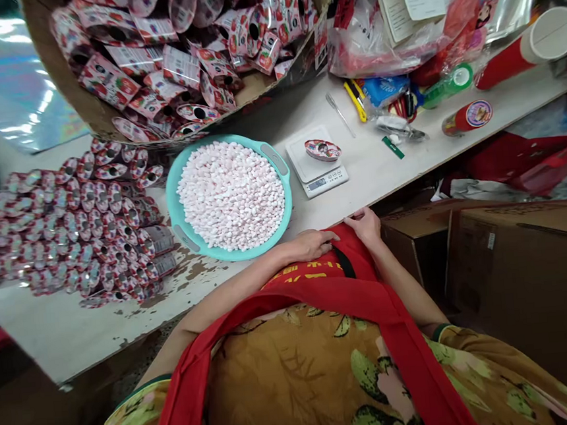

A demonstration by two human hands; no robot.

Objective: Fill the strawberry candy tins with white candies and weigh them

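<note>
At the near edge of the tabletop [382, 157], both hands are on the red apron [291, 294] worn over a brown patterned top [277, 372]. The left hand [315, 244] lies back-up on the apron beside its black strip [344, 262], the fingers held close together and pointing toward the right hand [365, 227]. That one is bent at the apron's upper edge, fingers curled; whether either hand is pinching the cloth, I cannot tell. Just beyond the left forearm sits a turquoise basin [288, 202] filled with small, pale pink and white pieces [232, 194]. To its right, a digital scale [328, 181] bears one oval, red-patterned package [323, 149]. Many similar packages [86, 223] stand packed together left of the basin, and more lie jumbled in a cardboard box [254, 99] behind it. Farther right are a thin metal tool [339, 114], a yellow cutter [356, 100], a small green piece [393, 147], a roll of green tape [461, 76], and a short red canister [468, 118] lying on its side.
</note>
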